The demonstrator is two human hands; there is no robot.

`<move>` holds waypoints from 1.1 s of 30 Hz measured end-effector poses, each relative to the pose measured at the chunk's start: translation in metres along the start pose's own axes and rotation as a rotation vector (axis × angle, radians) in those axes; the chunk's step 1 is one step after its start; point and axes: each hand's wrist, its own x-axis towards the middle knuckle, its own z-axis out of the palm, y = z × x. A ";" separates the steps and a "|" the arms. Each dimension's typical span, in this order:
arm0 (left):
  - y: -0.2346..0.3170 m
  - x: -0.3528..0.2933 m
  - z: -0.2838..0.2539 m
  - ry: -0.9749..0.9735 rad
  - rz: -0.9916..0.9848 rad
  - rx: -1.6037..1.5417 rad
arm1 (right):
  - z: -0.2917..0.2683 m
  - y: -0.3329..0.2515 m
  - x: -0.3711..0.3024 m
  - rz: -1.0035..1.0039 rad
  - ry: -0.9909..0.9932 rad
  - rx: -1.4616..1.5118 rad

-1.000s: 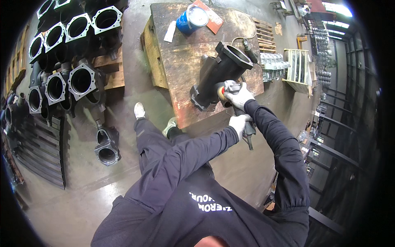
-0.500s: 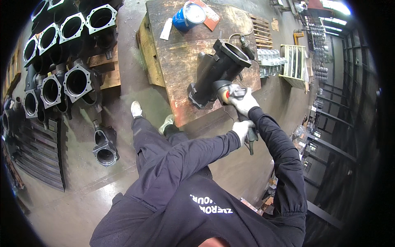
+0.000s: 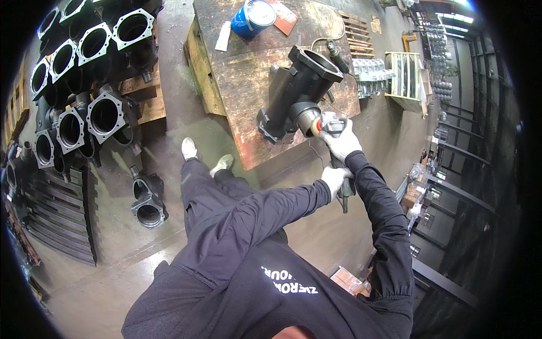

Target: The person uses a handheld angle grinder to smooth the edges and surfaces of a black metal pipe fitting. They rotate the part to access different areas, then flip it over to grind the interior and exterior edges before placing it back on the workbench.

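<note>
A black cast pipe body [image 3: 288, 93] with flanged ends lies on a worn wooden tabletop [image 3: 237, 73]. Its short side branch [image 3: 306, 117] points toward me and ends in a bare-metal rim. At that rim is the red and yellow disc of an angle grinder [image 3: 333, 127]; whether they touch I cannot tell. My right hand [image 3: 342, 142], in a white glove, is wrapped round the grinder's body just behind its head. Lower down, my gloved left hand [image 3: 337, 182] grips the rear of the same tool, near its cord end.
On the far part of the table stand a blue tin [image 3: 253, 18], a white tube [image 3: 223, 36] and a reddish sheet [image 3: 284, 20]. Another hand tool with a hose [image 3: 337, 55] lies beyond the casting. Stacked black castings [image 3: 104, 116] fill the left side, and one [image 3: 148, 206] sits on the floor.
The grinder's head has shifted slightly right and away along the branch's end, exposing more of the rim. Both hands keep their hold. My right foot has moved a little left.
</note>
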 end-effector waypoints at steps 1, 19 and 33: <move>-0.004 0.000 0.001 -0.024 -0.020 0.019 | -0.003 0.004 -0.002 0.016 0.027 -0.003; 0.028 0.005 0.032 0.012 -0.067 0.218 | -0.012 0.040 0.037 0.066 -0.052 0.260; 0.091 0.018 0.033 0.000 -0.364 0.231 | -0.015 0.017 0.064 0.313 -0.092 0.291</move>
